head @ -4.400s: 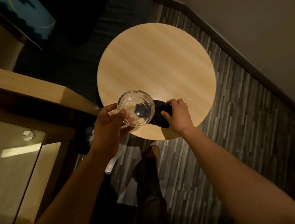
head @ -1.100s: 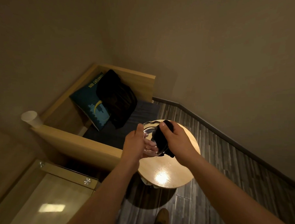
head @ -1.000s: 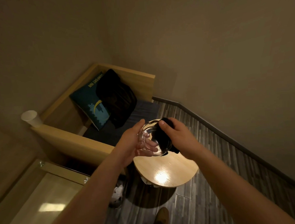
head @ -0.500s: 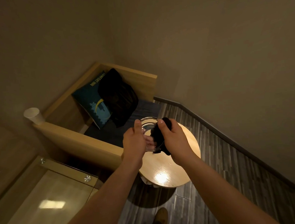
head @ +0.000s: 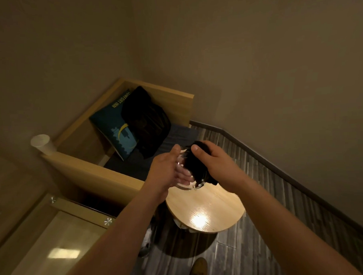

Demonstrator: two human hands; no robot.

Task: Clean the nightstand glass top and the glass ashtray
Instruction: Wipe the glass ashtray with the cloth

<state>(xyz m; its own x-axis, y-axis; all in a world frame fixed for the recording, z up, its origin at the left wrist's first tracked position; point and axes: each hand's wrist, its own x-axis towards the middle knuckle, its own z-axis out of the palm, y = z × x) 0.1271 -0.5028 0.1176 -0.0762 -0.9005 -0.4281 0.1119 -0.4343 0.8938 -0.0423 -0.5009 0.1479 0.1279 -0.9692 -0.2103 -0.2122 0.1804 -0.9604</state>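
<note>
at the lower left of my feed lies the nightstand glass top (head: 56, 248), a flat clear pane over pale wood. it is pinned by round metal studs (head: 108, 221) and carries a soft rectangular glare. above it a white paper cup (head: 42, 143) stands upright on the end of a wooden bench frame (head: 90, 172), smooth light-grained boards boxing in a dark seat pad. a teal cushion (head: 111, 123) with yellow print leans in the back corner, and a limp black garment (head: 146, 122) slumps against it.

in the middle, the left hand (head: 165, 169) holds the glass ashtray (head: 184, 183) up in the air. the ashtray is thick, round and clear, and tipped on edge. i see the fingers through the glass, and the thumb stands up along the rim. a dark cloth (head: 195, 165), soft and bunched, covers the ashtray's right side; i cannot tell whether it is inside the bowl. the right hand (head: 217, 165) grips that cloth, thumb on top, pressing it to the glass. so the ashtray sits between the two hands, well apart from the nightstand pane.

beneath the hands is a round tabletop (head: 206, 209) of pale grained wood with a glossy bright spot. around it runs a grey plank floor (head: 233, 255) in staggered strips, and a brown shoe (head: 199, 267) shows at the bottom edge. to the right rises a plain matte wall (head: 256, 61).
</note>
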